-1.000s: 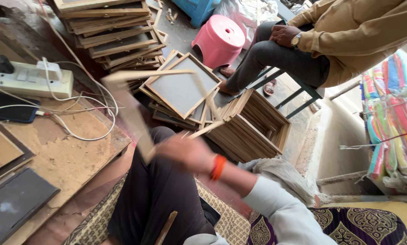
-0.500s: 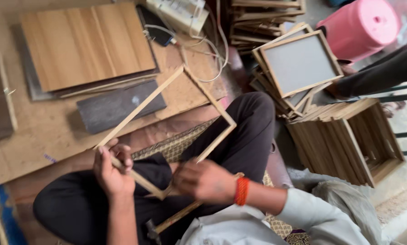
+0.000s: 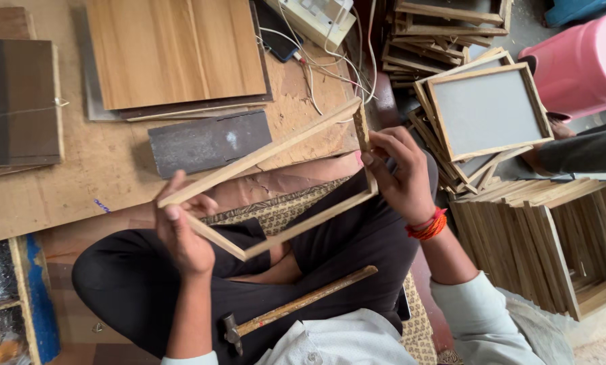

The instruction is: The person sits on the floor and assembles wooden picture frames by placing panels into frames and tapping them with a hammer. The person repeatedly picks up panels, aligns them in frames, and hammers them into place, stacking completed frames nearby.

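I hold an empty rectangular wooden frame (image 3: 276, 152) above my lap with both hands. My left hand (image 3: 181, 233) grips its near-left corner, thumb on top. My right hand (image 3: 401, 176), with an orange thread band at the wrist, clasps the frame's right short side near the far corner. The frame is tilted, its long sides running from lower left to upper right. A hammer (image 3: 289, 309) with a wooden handle lies across my lap below the frame. My legs in dark trousers are crossed on a patterned mat (image 3: 283, 206).
A low wooden board (image 3: 107, 169) in front carries plywood sheets (image 3: 174, 51), a dark slab (image 3: 208, 140), a power strip (image 3: 313, 17) with cables. To the right lie stacked frames (image 3: 485, 111), upright frame stacks (image 3: 546, 247), a pink stool (image 3: 580, 64) and another person's leg (image 3: 580, 152).
The view has swung from the seated person and frame piles down to my lap. The frame has turned and risen; my right hand moved from its near side to its right end.
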A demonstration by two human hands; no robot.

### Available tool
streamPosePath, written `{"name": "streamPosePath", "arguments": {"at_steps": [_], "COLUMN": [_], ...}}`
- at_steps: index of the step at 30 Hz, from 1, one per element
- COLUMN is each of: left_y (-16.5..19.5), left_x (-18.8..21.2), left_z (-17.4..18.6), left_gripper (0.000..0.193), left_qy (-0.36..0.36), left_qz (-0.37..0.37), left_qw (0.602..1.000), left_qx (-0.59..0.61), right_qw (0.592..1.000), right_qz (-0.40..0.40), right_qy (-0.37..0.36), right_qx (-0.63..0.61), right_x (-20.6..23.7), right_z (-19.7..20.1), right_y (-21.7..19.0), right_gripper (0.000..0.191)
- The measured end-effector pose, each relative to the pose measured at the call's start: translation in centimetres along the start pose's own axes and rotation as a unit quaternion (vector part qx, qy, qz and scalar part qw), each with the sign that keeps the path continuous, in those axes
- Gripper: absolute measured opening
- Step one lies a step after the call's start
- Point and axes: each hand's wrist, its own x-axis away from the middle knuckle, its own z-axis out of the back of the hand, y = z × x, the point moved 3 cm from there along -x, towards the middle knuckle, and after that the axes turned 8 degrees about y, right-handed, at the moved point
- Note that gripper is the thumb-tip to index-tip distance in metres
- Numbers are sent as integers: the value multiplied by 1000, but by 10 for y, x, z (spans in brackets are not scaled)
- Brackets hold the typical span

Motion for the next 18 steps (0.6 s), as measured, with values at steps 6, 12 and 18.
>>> {"name": "streamPosePath", "arguments": {"at_steps": [6,12,18], "left_y": [38,41,42], "left_x": [-7,-13,-10], "left_z": [-8,-1,17], "left_gripper": [70,67,64], "left_qy": [-8,-5,57], "left_qz": [-45,73,57], "left_qw": [997,985,990], "left_qx": [61,159,113], "right_qw": [984,994,921], "right_qz": [155,84,-134], "right_qy": [68,33,-40], "right_qx": [60,-65,-363], "right_x": [23,32,47], "right_z": [22,11,-6], "right_y": [-5,-7,-8], "right_gripper": [26,22,54]}}
